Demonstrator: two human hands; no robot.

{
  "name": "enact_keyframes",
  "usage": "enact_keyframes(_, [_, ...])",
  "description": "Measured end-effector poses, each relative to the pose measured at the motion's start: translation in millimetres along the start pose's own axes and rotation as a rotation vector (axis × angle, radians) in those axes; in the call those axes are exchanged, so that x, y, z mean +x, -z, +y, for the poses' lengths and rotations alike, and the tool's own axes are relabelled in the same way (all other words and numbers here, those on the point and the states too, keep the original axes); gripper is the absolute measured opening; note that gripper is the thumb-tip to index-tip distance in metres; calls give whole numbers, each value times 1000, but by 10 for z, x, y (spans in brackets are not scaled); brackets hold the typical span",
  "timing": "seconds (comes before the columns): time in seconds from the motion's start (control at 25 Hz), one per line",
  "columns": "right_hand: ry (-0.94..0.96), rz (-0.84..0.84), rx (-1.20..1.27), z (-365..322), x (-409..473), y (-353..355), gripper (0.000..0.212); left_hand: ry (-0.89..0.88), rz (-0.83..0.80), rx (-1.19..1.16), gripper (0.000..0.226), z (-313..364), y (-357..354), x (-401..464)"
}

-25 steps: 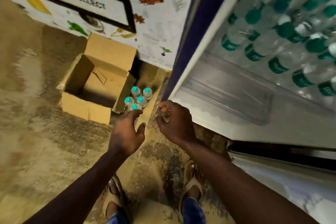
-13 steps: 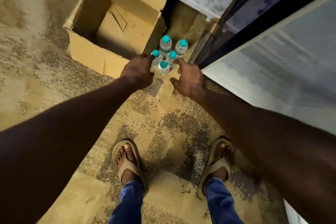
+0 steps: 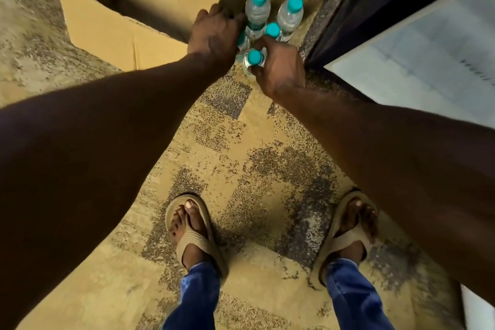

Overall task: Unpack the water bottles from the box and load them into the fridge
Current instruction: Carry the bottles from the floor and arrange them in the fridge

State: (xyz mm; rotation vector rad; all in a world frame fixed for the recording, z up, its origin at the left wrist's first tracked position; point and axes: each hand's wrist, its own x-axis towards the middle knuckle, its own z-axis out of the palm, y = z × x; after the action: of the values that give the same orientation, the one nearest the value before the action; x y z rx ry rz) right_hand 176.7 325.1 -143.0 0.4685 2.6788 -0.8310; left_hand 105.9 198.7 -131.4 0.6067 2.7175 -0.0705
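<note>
Several clear water bottles with teal caps (image 3: 257, 12) stand on the floor between the open cardboard box (image 3: 112, 27) and the fridge door (image 3: 417, 43). My right hand (image 3: 281, 68) wraps around the nearest bottle (image 3: 254, 57), thumb and fingers on its neck. My left hand (image 3: 215, 35) reaches down onto the left bottle of the cluster, whose cap (image 3: 241, 39) peeks out beside my fingers; the grip itself is hidden. The box looks empty inside.
The floor is worn, speckled tan stone. My feet in sandals (image 3: 192, 230) stand well back from the bottles. The fridge's dark frame (image 3: 345, 16) runs close along the right of the bottles. The box wall touches the cluster's left side.
I have leaned further down. Both hands have closed in on the bottle cluster, the right one now gripping the nearest bottle, the left one over the left bottle.
</note>
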Motion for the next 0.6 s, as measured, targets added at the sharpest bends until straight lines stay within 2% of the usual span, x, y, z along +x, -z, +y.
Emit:
enact_keyframes(0.16, [55, 13, -47, 77, -121, 54, 40, -22, 27, -106, 53, -10, 21, -183])
enact_keyframes(0.24, [79, 1, -12, 138, -215, 131, 41, -23, 60, -252, 53, -22, 7, -313])
enact_keyframes(0.36, [156, -29, 156, 259, -391, 225, 36, -35, 101, -659, 45, -78, -40, -580])
enact_keyframes(0.44, [165, -77, 372, 357, -484, 307, 36, 47, 84, -911, 38, -138, -52, -733])
enact_keyframes(0.6, [0, -247, 698, 425, -738, 530, 34, 193, -51, -1486, 14, -145, 92, -1007])
